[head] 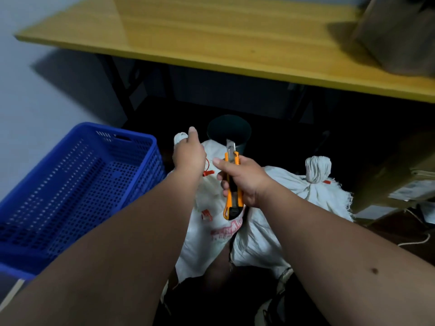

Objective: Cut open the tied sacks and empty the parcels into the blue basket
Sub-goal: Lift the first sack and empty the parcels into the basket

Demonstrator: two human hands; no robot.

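Two white tied sacks were on the dark floor, the near sack [211, 231] in front of the person and a second sack [315, 182] to its right, with one blue basket [77, 184] standing just left of the near sack and one dark bin [229, 130] just beyond it under the yellow table [211, 31]. The table's edge ran across the far side, open floor lying left beyond the basket. The left hand [188, 156] gripped the near sack's bunched neck, while the right hand [242, 182] held an orange utility knife [233, 180], blade out and pointing away.
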